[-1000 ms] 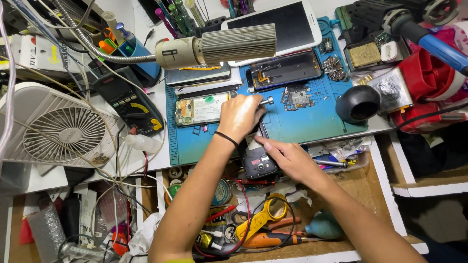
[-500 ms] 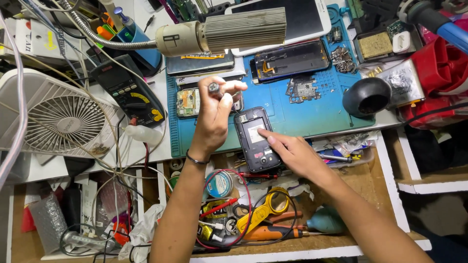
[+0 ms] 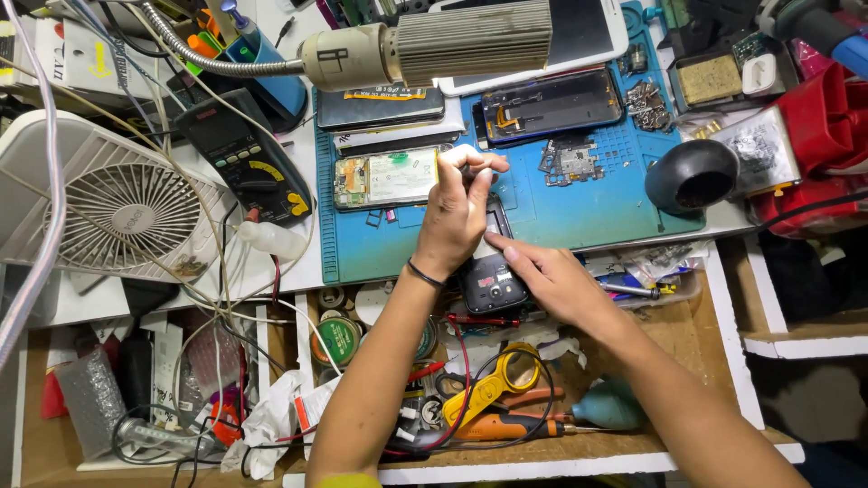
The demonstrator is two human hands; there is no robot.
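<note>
Crowded repair bench with a blue work mat [image 3: 579,226] and an open drawer [image 3: 714,380] full of tools below it.

Near the middle of the frame, the left hand [image 3: 457,212] has its fingers closed around a thin tool, its tip hard to see, above a small black phone [image 3: 493,276] lying at the lower edge of the mat. The right hand [image 3: 556,280] rests flat with its fingers stretched, touching the right side of the phone. An opened phone [image 3: 384,178] lies just left of the left hand, a white fan [image 3: 113,212] at the far left.

I work at a phone-repair bench: a blue silicone work mat [image 3: 579,226], opened black smartphones [image 3: 551,104], a dark handheld multimeter [image 3: 249,158], scattered tools.
</note>
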